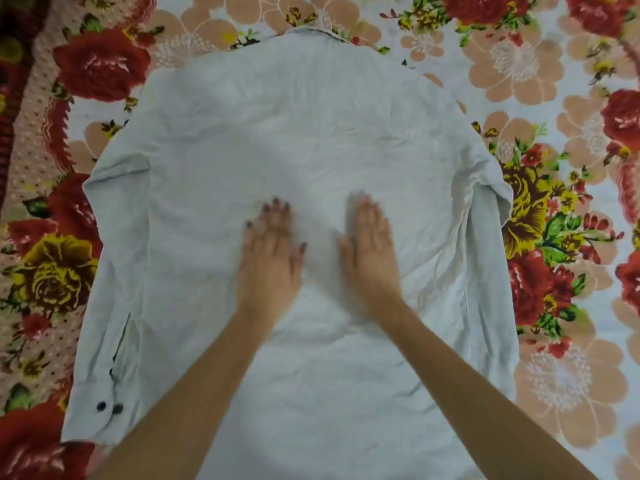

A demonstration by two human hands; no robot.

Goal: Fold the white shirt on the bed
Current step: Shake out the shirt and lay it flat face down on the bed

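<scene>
The white shirt (pixel 298 140) lies spread out, back side up, on the bed, collar at the far end. Both long sleeves run down along its sides; the left sleeve's cuff (pixel 93 407) shows two dark buttons. My left hand (pixel 272 251) rests flat on the middle of the shirt, fingers a little spread. My right hand (pixel 372 251) lies flat beside it, palm down and slightly blurred. Neither hand grips any cloth.
A bedsheet (pixel 540 74) with large red, yellow and peach flowers covers the bed all around the shirt. The bed's edge with a dark red border (pixel 14 81) runs along the far left.
</scene>
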